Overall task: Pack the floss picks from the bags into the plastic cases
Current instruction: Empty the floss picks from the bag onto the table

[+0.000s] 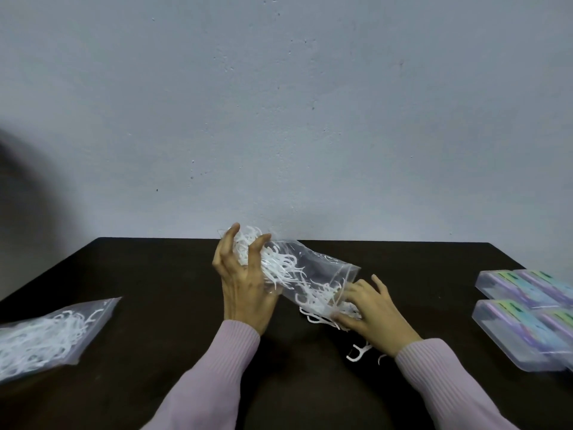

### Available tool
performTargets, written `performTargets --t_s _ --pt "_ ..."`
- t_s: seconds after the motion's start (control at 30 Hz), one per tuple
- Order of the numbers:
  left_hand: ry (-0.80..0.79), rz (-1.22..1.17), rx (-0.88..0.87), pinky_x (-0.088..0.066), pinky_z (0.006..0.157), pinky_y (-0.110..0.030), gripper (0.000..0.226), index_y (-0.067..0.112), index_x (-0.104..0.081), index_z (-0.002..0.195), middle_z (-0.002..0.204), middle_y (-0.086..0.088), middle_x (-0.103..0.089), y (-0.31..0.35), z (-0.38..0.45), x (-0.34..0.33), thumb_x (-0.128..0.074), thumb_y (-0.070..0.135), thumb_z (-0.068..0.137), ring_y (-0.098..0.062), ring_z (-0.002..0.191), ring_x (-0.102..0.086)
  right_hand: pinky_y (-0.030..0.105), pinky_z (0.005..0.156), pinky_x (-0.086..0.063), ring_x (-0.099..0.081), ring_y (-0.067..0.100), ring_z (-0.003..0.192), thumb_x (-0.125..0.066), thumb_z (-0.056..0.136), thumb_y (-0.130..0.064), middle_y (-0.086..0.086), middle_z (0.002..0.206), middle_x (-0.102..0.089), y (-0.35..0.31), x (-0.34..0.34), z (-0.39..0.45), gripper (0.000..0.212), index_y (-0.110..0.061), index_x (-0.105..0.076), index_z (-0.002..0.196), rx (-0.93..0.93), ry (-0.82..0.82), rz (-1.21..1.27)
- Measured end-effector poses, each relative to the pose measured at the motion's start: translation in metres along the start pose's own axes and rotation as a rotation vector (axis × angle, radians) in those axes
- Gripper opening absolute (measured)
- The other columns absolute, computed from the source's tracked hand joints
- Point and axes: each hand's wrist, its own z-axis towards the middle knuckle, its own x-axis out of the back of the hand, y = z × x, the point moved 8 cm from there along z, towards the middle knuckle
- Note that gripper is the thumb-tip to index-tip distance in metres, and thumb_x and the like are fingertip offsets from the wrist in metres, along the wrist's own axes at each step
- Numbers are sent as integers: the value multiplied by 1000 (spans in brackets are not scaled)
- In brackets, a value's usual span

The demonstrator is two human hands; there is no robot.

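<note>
While the left hand (pixel 245 283) clutches the raised closed end of a clear plastic bag of white floss picks (pixel 297 274), the right hand (pixel 369 305) pinches picks at its low mouth, the two hands apart along the bag. A few loose white picks (pixel 358 352) lie on the dark bench (pixel 155 274) beneath. Tilted this steeply, the bag could dump a tangled heap and scatter picks off the near edge. The clear plastic cases (pixel 524 318) wait at far right; a second full bag (pixel 52 333) lies left.
</note>
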Motion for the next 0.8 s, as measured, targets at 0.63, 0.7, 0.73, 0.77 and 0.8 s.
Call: performTargets --t_s 0.63,0.7,0.73,0.77,0.8 --pt "-156 -14 -77 -41 91 -49 99 21 -43 126 143 -8 -17 6 -6 -19 -92 19 40 -31 127 -18 11 91 -45 -58 -4 106 -63 79 -37 -25 112 -62 -16 33 -6 40 -44 -50 116 155 314 660" --pt "-152 46 -75 -40 91 -47 102 19 -42 128 142 -11 -19 2 -7 -21 -85 -5 39 -34 127 -21 9 91 -43 -57 -6 106 -63 78 -41 -26 113 -61 -15 33 -6 48 -46 -44 121 144 311 642" --pt "-154 52 -63 -43 89 -48 105 20 -41 129 142 -11 -19 1 -7 -21 -82 -12 38 -34 126 -21 6 91 -42 -57 -8 106 -62 78 -40 -29 112 -61 -16 34 -6 50 -45 -43 124 153 307 637" --pt "-155 50 -55 -46 85 -50 106 21 -40 130 142 -10 -19 0 -7 -20 -79 -15 38 -33 126 -21 6 91 -41 -56 -9 106 -61 79 -39 -32 113 -59 -18 34 -5 50 -43 -42 126 161 303 633" --pt "-152 51 -57 -49 82 -52 106 22 -39 130 142 -8 -19 0 -6 -19 -77 -18 39 -32 125 -22 6 92 -41 -56 -9 106 -60 80 -38 -34 114 -58 -18 33 -5 50 -42 -42 126 163 297 633"
